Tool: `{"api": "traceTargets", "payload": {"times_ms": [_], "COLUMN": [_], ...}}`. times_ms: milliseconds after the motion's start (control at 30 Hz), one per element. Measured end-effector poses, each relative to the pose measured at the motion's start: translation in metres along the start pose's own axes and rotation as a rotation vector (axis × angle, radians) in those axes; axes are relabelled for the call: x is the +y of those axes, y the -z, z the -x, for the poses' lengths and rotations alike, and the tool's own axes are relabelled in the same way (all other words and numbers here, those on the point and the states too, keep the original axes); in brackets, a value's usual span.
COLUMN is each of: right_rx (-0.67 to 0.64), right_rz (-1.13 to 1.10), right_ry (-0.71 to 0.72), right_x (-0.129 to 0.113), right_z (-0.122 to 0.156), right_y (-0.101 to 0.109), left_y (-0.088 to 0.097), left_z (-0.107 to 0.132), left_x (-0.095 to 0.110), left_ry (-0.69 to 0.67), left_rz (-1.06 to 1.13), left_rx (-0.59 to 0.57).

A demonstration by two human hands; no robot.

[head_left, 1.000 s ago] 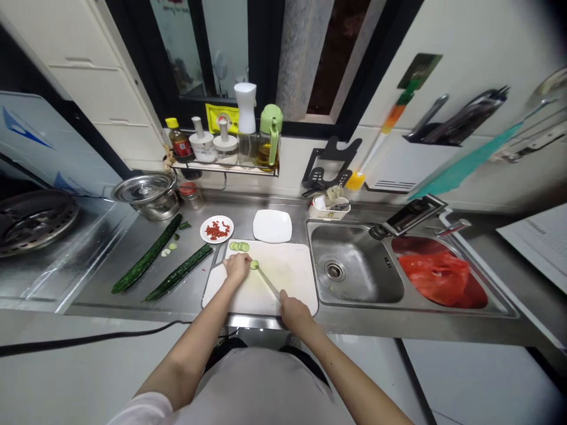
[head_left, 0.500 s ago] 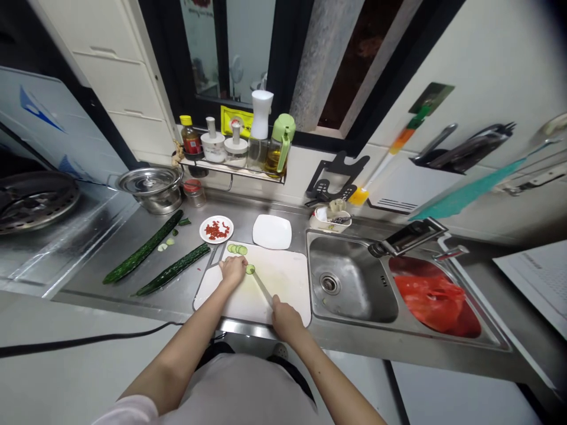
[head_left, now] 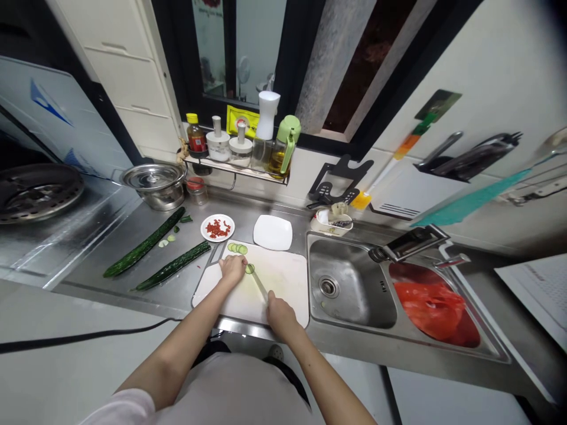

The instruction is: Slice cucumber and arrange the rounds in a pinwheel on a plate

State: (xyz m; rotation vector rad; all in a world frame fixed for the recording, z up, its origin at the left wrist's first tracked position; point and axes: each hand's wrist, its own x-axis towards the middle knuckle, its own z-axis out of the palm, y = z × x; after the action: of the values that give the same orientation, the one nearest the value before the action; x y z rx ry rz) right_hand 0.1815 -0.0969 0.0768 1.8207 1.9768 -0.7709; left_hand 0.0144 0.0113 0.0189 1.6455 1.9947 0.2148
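A white cutting board lies on the steel counter in front of me. My left hand is closed over a short piece of cucumber, pressing it to the board. My right hand grips the handle of a knife, whose blade points toward the cucumber's cut end. A few cut cucumber slices lie at the board's far left corner.
Two long cucumbers lie left of the board. Behind it sit a plate of red bits and a white square plate. A sink and a red basin are to the right; a steel pot stands back left.
The view has shifted slightly, so the counter sits further left and lower. Both hands stay on the board, the knife still at the cucumber's cut end.
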Motion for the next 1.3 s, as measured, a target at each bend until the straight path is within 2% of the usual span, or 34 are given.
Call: {"api": "traceTargets", "payload": {"times_ms": [300,567,1067,1300], "right_rx": [-0.003,-0.006,-0.001,0.002], "right_rz": [-0.008,-0.016,-0.026,-0.026], "right_ry": [0.007,0.005,0.001,0.004], "right_x": [-0.001,0.009,-0.002,0.005], "right_z": [0.005,0.015,0.002,0.013], "right_y": [0.005,-0.003,0.001,-0.004], "left_y": [0.003,0.001,0.002,0.005], "left_z": [-0.002,-0.003,-0.006,-0.005], "left_x": [0.000,0.000,-0.001,0.003], "left_ry": [0.002,-0.013,-0.006,-0.017], "left_rz": [0.002,-0.036,-0.057,-0.088], "left_rx": [-0.030,-0.030,-0.041,-0.060]}}
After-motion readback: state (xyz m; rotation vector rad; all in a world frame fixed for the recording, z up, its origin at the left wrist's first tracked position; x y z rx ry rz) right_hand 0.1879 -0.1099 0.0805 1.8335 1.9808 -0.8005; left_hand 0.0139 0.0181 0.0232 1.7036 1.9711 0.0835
